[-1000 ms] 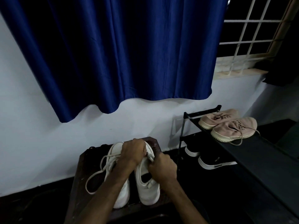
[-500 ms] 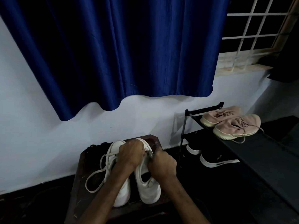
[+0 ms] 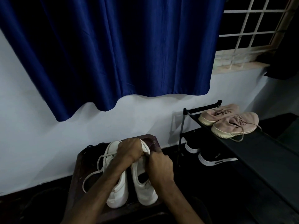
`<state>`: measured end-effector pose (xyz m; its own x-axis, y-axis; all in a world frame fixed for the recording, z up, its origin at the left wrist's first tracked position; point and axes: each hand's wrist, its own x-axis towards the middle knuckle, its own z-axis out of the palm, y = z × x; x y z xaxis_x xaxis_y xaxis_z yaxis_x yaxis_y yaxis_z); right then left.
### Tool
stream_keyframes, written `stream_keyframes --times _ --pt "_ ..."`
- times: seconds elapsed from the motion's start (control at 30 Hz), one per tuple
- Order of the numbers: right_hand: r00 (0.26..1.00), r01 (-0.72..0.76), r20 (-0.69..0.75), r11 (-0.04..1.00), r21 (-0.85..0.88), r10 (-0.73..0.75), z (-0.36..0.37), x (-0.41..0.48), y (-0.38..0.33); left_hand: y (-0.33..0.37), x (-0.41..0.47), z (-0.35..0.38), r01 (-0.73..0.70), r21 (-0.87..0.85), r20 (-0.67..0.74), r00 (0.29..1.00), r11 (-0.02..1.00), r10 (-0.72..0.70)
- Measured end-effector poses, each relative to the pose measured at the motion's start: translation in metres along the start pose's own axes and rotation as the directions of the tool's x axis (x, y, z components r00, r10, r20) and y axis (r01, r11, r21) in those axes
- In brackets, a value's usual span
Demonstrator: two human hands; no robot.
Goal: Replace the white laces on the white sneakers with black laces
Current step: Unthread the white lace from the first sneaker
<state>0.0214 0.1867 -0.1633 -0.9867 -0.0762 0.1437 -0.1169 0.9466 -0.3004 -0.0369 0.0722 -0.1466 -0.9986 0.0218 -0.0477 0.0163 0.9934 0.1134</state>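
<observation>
Sneakers: the left-side sneaker (image 3: 118, 191) and the right-side sneaker (image 3: 144, 191) stand side by side on the dark wooden tabletop (image 3: 77, 180), toes towards the wall.
Left hand: the left hand (image 3: 129, 150) reaches across and curls over the front of the right-side sneaker, gripping it at the eyelet area.
Right hand: the right hand (image 3: 160, 165) is closed, knuckles up, and touches the left hand. It seems to pinch a lace strand (image 3: 145, 153), a pale bit showing between the two hands. The fingertips themselves are hidden.
White lace: the white lace (image 3: 97, 168) of the left-side sneaker hangs slack in a long loop over the tabletop's left part.
Black laces: a dark tangle (image 3: 90, 147) lies at the tabletop's far left corner. It is too dim to say whether this is them.
Handling, sneaker: probably light, with a soft upper that folds under pressure and a firmer sole. It is best braced by the sole edge or the eyelet row while pulling.
Handling, lace: limp and thin, and likely to snag in the eyelets. Take it close to the eyelet or by its stiff tip, and draw it straight out.
Risk: a hard tug may drag the light sneaker off the tabletop.
Nearby: a black shoe rack (image 3: 242, 147) carries pink sneakers (image 3: 234, 125).
</observation>
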Motion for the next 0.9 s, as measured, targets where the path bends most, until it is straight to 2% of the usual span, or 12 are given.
stream_keyframes --times 0.1,0.2,0.33,0.4,0.43,0.47,0.5,0.57,0.67,0.77,0.83,0.9 --pt "1.0 -0.027 0.009 0.999 0.036 0.027 0.002 0.003 0.001 -0.002 0.001 -0.001 -0.015 0.037 0.06 0.998 0.999 0.013" --pt "0.996 -0.083 0.004 0.978 0.19 0.084 0.009 0.008 0.009 0.001 -0.002 0.003 -0.011 0.007 0.021 1.0 1.0 0.011" --pt "0.998 0.037 0.03 0.96 0.277 -0.047 0.018 -0.015 0.014 0.001 -0.01 0.009 0.025 -0.144 0.049 0.999 0.989 -0.018" --pt "0.994 0.032 0.075 0.87 0.491 -0.079 0.016 -0.022 0.023 -0.006 -0.008 0.015 0.051 -0.247 0.073 0.997 0.968 -0.034" --pt "0.986 -0.06 0.158 0.761 0.645 -0.056 0.013 -0.019 0.031 -0.009 -0.007 0.016 0.063 -0.289 0.072 0.996 0.955 -0.044" --pt "0.978 -0.156 0.211 0.654 0.741 -0.006 0.012 -0.015 0.041 -0.011 -0.008 0.018 0.069 -0.32 0.07 0.996 0.945 -0.049" --pt "0.974 -0.213 0.214 0.589 0.78 0.07 0.015 -0.006 0.052 -0.012 -0.008 0.018 0.068 -0.343 0.063 0.997 0.937 -0.049" --pt "0.979 -0.193 0.11 0.618 0.762 0.171 0.027 0.011 0.065 -0.012 -0.008 0.021 0.058 -0.35 0.053 0.998 0.935 -0.042" --pt "0.989 -0.144 0.105 0.587 0.796 0.099 0.043 0.021 0.054 -0.014 -0.007 0.026 0.063 -0.346 0.046 0.998 0.936 -0.05" --pt "0.988 -0.135 0.065 0.592 0.794 0.138 0.056 0.026 0.046 -0.015 -0.007 0.029 0.06 -0.354 0.038 0.998 0.933 -0.05" --pt "0.985 -0.135 0.037 0.614 0.778 0.17 0.062 0.028 0.047 -0.012 -0.007 0.03 0.057 -0.343 0.034 0.998 0.938 -0.049" --pt "0.99 -0.121 0.04 0.664 0.738 0.136 0.064 0.031 0.047 -0.01 -0.008 0.031 0.048 -0.333 0.031 0.999 0.942 -0.04"
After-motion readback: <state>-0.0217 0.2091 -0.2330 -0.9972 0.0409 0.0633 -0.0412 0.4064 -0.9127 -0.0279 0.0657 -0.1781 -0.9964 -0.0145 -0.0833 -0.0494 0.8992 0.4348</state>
